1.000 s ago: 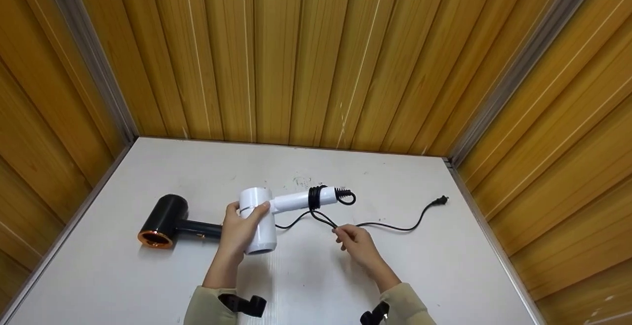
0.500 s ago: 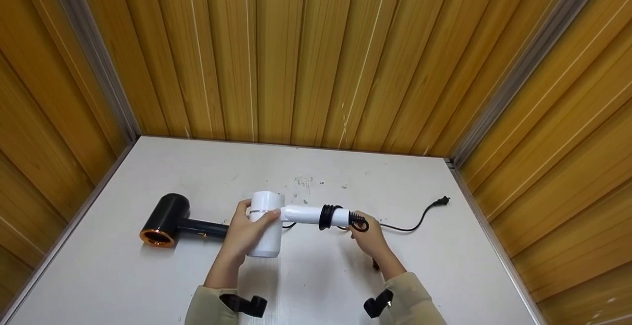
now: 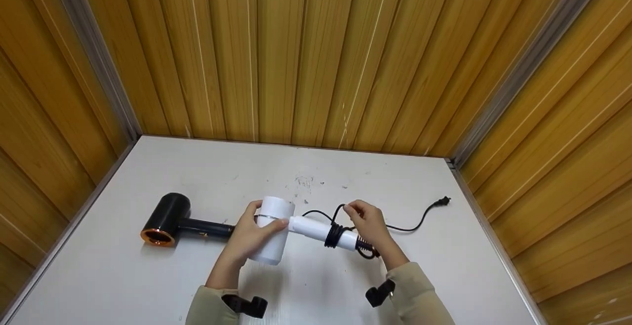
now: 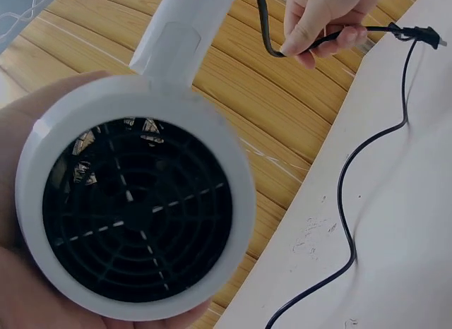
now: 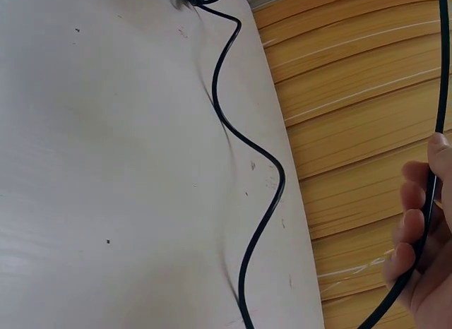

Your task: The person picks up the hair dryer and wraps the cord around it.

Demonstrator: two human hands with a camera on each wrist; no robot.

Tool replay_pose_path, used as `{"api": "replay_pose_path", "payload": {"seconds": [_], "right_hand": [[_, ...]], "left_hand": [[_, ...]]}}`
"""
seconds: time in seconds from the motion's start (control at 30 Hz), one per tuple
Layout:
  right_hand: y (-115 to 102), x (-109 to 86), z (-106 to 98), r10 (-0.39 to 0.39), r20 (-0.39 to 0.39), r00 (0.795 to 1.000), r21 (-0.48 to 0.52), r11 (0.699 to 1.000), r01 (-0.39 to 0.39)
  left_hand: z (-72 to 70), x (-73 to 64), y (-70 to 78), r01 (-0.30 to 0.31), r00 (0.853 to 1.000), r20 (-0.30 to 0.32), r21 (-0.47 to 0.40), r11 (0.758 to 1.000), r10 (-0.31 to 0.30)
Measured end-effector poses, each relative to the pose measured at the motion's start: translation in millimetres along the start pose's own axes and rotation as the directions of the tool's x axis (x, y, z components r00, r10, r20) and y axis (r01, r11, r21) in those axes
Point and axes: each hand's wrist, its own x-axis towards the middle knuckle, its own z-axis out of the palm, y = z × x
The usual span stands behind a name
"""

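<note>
A white hair dryer [image 3: 277,208] is held above the table, its handle pointing right and slightly toward me. My left hand [image 3: 251,235] grips it round the barrel, with the thumb across the near side. Several turns of black cord [image 3: 335,235] are wound round the handle. Just beyond the handle's end, my right hand [image 3: 369,222] pinches a stretch of that cord between thumb and fingers. In the left wrist view the dryer's round grille [image 4: 138,212] faces the camera. The right wrist view shows the cord [image 5: 429,202] running across the curled fingers [image 5: 412,226].
A black hair dryer [image 3: 168,214] with an orange rim lies on the white table [image 3: 187,285] at the left, its handle partly behind my left hand. Another stretch of cord lies at the right, ending in a plug [image 3: 443,201]. Wood-patterned walls [image 3: 276,58] enclose the table.
My left hand has shifted the white dryer slightly right, and its handle has tilted downward. My right hand has carried the cord from below the handle round its end to above it.
</note>
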Motion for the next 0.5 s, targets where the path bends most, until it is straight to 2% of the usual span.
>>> {"api": "replay_pose_path", "payload": {"seconds": [0.2,0.5], "right_hand": [[-11,6.8,-13,-0.054,-0.021,0.998,-0.022,0.998,0.053],[-24,6.5,-21,-0.119,-0.049,0.992,0.015,0.993,0.12]], "left_hand": [[-2.2,-0.1,-1.1,-0.018,1.0,0.0,0.032,0.999,0.018],[-2.0,-0.1,-4.0,-0.033,0.999,-0.006,0.107,0.994,0.033]]}}
